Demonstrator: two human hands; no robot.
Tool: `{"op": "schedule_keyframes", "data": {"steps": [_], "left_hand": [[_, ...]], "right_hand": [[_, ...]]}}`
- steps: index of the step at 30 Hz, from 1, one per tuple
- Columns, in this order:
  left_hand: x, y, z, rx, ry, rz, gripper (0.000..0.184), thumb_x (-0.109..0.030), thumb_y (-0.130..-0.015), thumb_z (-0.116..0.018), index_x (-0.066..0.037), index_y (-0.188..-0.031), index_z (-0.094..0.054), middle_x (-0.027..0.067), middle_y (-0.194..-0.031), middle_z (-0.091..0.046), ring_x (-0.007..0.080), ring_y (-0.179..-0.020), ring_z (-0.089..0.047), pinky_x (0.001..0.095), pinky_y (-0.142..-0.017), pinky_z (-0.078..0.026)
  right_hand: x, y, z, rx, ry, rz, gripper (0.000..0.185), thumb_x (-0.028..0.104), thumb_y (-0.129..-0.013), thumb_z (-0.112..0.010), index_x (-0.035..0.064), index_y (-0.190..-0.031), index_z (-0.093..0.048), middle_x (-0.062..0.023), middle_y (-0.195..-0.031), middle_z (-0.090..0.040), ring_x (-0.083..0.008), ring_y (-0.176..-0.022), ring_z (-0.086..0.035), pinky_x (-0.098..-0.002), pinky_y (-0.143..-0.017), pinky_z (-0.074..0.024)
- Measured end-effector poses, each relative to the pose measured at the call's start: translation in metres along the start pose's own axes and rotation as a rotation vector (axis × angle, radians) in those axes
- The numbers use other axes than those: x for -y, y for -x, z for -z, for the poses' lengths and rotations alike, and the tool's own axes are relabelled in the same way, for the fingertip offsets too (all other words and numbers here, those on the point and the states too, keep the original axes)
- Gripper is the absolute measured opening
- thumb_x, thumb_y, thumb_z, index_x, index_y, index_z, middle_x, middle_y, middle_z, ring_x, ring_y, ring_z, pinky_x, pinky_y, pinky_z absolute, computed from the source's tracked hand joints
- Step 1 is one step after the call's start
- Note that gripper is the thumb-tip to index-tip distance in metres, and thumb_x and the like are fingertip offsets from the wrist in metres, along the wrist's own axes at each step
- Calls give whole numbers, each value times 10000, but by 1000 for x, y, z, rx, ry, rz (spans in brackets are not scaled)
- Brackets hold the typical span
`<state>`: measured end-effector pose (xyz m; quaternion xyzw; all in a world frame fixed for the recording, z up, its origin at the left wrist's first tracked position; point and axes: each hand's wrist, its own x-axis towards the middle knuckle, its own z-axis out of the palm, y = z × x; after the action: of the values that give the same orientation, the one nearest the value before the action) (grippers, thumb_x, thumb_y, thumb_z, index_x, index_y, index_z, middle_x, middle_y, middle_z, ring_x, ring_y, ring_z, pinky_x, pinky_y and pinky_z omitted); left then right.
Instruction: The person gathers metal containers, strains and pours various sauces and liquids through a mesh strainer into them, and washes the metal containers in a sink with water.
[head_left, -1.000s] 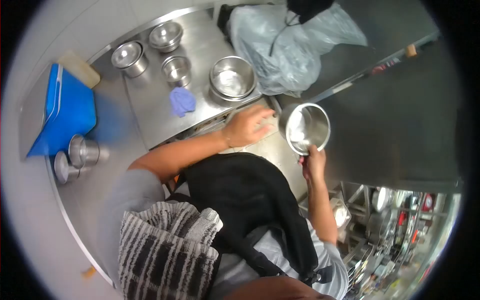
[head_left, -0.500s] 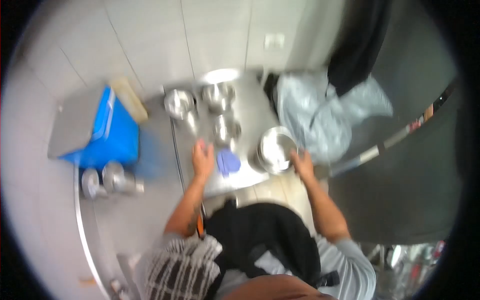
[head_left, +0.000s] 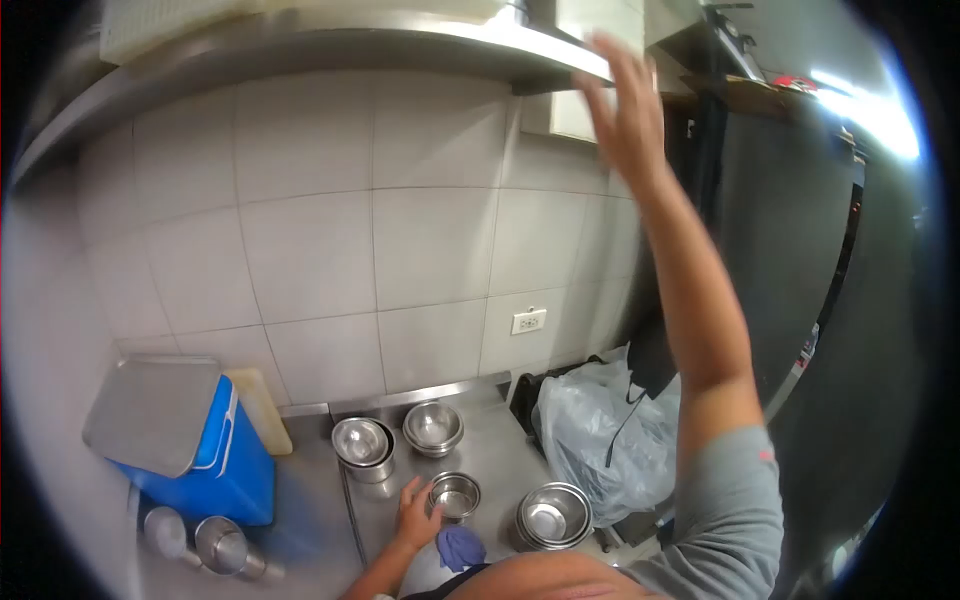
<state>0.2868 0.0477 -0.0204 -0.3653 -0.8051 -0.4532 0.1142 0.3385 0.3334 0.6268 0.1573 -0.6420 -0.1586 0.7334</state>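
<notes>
Metal bowls already stand in groups, the open left hand near one, the open right hand raised; what remains is unclear.

1 blue cooler stands beside 1 pale board. The tiled wall bears 1 white outlet, near 1 plastic bag.

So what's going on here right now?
A person has their right hand raised open by the shelf, apparently holding nothing. Their left hand is down at the small bowl; whether the fingers touch it, I can't tell. The purple cloth lies in front of that bowl, and the nested bowls sit to its right on the counter.
</notes>
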Motion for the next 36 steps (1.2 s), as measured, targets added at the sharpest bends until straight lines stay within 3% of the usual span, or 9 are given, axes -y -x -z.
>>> {"op": "schedule_keyframes", "data": {"steps": [1,2,3,6,18,22,26,30,36], "left_hand": [[1,2,6,-77,46,15,539,-143,-808,-750,-60,-1320,-603,191,-1453,-440,361,-1107,-604,423,-935,-530],[-1,6,15,-86,55,28,539,-143,-808,-750,-60,-1320,-603,191,-1453,-440,361,-1107,-604,423,-935,-530],[-1,14,31,-124,124,128,533,-101,-801,-737,-55,-1315,-604,190,-1442,-447,334,-1061,-619,393,-874,-549],[26,38,57,-254,103,249,490,0,-797,-664,-25,-1283,-607,202,-1401,-469,292,-1014,-631,338,-750,-574],[90,61,124,-701,-195,400,444,18,-807,-619,16,-1250,-592,213,-1388,-470,300,-1020,-616,343,-755,-552],[46,20,142,-488,20,651,442,7,-831,-627,26,-1270,-578,227,-1392,-470,339,-1128,-586,372,-844,-549],[36,0,123,-536,-15,305,410,-10,-897,-642,-7,-1304,-593,194,-1404,-481,345,-1265,-529,383,-942,-532],[17,14,93,-434,57,363,403,-21,-892,-655,-26,-1292,-603,153,-1380,-505,194,-921,-611,294,-766,-549],[-6,26,35,-42,92,468,454,-142,-901,-674,10,-1318,-577,200,-1330,-541,271,-945,-634,330,-791,-556]], "right_hand": [[-20,-39,-28,-42,53,47,375,277,-982,-611,78,-1300,-597,-169,-1309,-628,-318,-1135,-615,-422,-1021,-443],[-35,-76,-51,-260,323,313,357,157,-953,-613,-18,-1258,-551,-164,-1053,-699,-291,-876,-704,-406,-733,-573],[-47,-108,-91,-101,-125,21,380,186,-1001,-560,-16,-1321,-530,-186,-1211,-664,-351,-1170,-607,-427,-986,-489],[-101,-154,-179,971,29,-603,284,232,-985,-598,96,-1230,-647,-142,-1190,-694,-264,-1043,-684,-365,-936,-518],[-114,-142,-220,910,351,-547,253,183,-947,-653,111,-1188,-679,-117,-1118,-714,-240,-955,-700,-348,-841,-542],[-115,-125,-203,852,369,-485,246,167,-934,-671,116,-1174,-690,-109,-1094,-721,-232,-926,-705,-343,-809,-550],[-87,-74,-170,672,283,-242,241,150,-921,-689,121,-1160,-700,-101,-1070,-728,-225,-896,-711,-337,-778,-558],[-1,11,-78,532,19,25,238,134,-909,-707,126,-1146,-711,-93,-1046,-734,-217,-867,-716,-331,-746,-566],[97,211,66,1108,-323,-183,237,110,-890,-734,133,-1125,-727,-80,-1010,-744,-205,-823,-724,-323,-698,-579]]}}
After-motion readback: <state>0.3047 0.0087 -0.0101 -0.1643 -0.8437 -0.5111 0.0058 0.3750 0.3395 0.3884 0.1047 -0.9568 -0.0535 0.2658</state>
